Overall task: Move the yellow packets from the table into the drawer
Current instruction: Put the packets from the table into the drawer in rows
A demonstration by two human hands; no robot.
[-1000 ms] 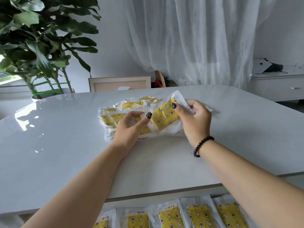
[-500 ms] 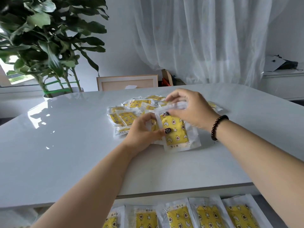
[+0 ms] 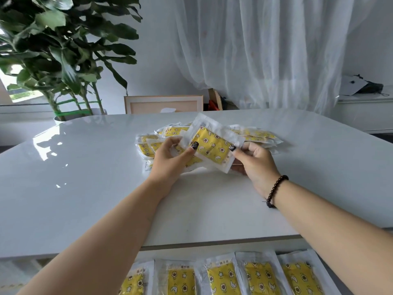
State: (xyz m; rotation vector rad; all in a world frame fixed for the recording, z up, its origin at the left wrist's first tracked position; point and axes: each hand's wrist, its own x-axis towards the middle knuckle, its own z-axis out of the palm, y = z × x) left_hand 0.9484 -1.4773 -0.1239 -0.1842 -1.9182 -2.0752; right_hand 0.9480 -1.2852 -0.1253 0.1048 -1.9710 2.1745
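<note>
A pile of yellow packets [image 3: 258,134] in clear wrappers lies in the middle of the white table [image 3: 85,188]. One yellow packet [image 3: 212,143] is lifted above the pile, tilted. My left hand [image 3: 170,160] pinches its left edge with thumb on top. My right hand [image 3: 255,162] pinches its right lower corner. Below the table's near edge the open drawer [image 3: 223,252] holds a row of several yellow packets [image 3: 261,277] laid side by side.
A large potted plant [image 3: 63,60] stands behind the table's far left. A framed board [image 3: 163,104] leans behind the far edge. White curtains hang at the back, and a white cabinet [image 3: 365,111] stands at the right.
The packet that lay flat under both hands half a second ago is now raised off the pile and held between both hands. My right hand has moved from above the packet to its right side.
</note>
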